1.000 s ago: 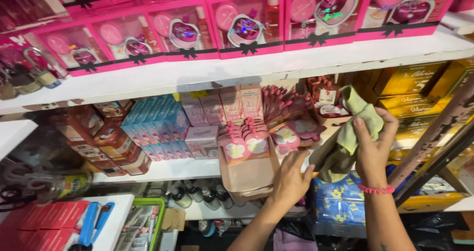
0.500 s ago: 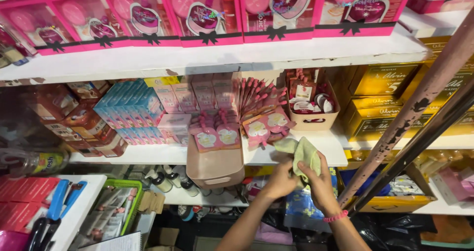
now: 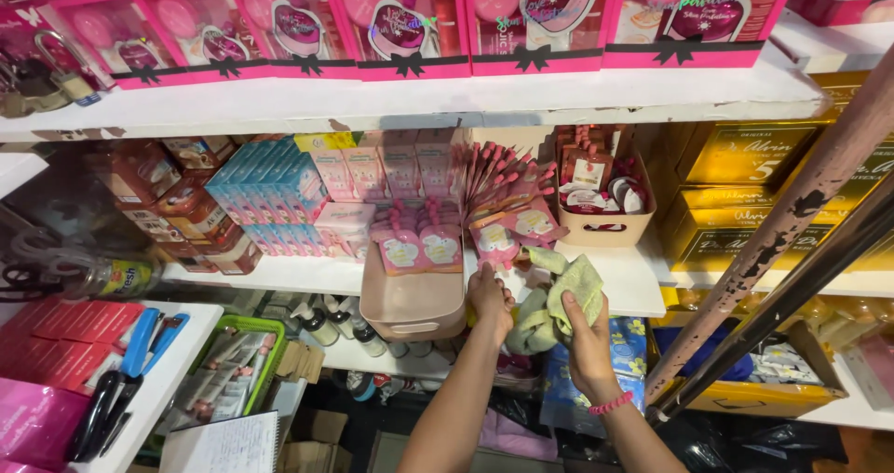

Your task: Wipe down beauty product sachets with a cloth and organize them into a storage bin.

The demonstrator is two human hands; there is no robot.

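From the head view, the lower end of the pale green cloth (image 3: 568, 291) is hidden behind the right hand (image 3: 589, 338), whose fingers are clamped on it just off the white shelf's (image 3: 633, 291) front edge. The left hand (image 3: 491, 298) pinches the cloth's left side, beside one beige tray (image 3: 414, 301) holding two pink pouches (image 3: 419, 247).
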